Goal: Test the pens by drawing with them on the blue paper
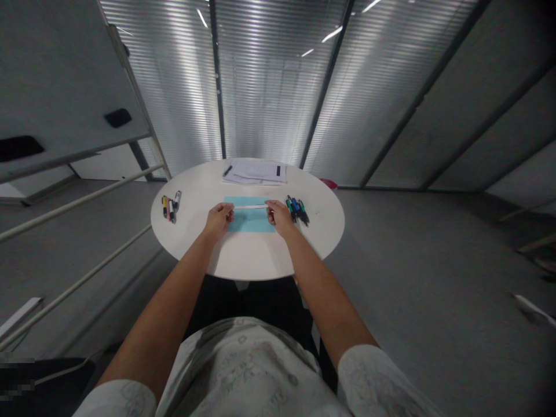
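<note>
My left hand (220, 220) and my right hand (280, 218) pinch the two ends of a thin white strip (249, 207), stretched level between them. A fine dark line shows toward its right end; what it is made of is too small to tell. Beneath it, a light blue sheet (251, 223) lies flat on the round white table (256, 255). Both hands are closed over the sheet's left and right sides. Just right of my right hand lie several pens (297, 209) with green, blue and black parts.
Several markers (171, 207) lie at the table's left. A stack of printed papers (254, 172) with a dark pen on it rests at the far edge. Behind stand glass panels with blinds (260, 87). A whiteboard on a metal frame (87, 208) stands at left.
</note>
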Tool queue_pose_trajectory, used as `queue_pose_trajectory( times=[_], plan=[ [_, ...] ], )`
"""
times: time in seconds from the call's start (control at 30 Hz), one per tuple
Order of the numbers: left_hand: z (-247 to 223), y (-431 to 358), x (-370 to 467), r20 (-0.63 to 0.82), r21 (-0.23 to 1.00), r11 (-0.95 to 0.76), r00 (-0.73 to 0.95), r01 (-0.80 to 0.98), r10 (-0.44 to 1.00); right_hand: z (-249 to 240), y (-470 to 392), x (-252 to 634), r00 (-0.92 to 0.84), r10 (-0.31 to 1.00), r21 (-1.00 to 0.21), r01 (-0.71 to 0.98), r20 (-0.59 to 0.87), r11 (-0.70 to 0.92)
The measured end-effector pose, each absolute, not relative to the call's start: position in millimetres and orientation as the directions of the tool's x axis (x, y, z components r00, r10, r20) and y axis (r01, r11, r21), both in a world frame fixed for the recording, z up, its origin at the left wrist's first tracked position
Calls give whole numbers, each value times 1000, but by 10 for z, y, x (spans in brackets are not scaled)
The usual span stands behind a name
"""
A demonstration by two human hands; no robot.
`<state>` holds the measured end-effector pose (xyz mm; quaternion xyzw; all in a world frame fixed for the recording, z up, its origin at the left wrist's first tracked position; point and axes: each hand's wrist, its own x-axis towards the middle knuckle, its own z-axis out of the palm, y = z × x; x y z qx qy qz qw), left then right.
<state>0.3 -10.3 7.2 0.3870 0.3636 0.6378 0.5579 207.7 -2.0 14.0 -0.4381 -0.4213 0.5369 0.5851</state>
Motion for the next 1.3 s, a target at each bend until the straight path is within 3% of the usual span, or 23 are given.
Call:
queue_pose_trajectory(
  times=[1.3],
  plan=[
    [54, -105, -6, 125, 903, -136, -52, -407, 991, 80, 25, 2075, 59, 997, -986, -157, 40, 49]
  ],
)
